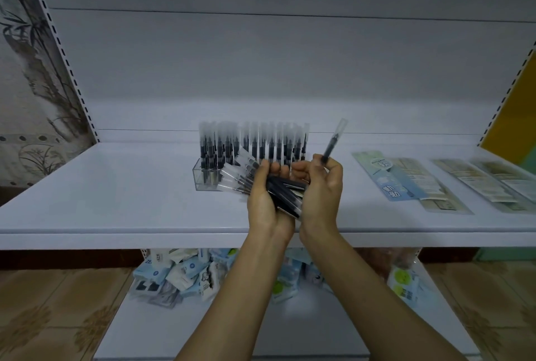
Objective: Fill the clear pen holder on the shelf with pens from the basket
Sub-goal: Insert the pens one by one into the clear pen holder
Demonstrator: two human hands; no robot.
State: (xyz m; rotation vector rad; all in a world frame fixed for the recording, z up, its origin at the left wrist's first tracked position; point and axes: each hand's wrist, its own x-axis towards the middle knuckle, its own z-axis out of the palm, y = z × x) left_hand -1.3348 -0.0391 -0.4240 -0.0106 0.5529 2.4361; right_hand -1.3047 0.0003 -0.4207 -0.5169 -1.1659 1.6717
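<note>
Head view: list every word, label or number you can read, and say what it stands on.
"ZE": cut-off letters on a blue packet on the lower shelf.
Blue flat pack on the upper shelf: large characters, too blurred to read.
Beige packs beside it: print too small.

One head-worn wide-angle view
The shelf [116, 186] was seen from close in front, faced forward and slightly downward
</note>
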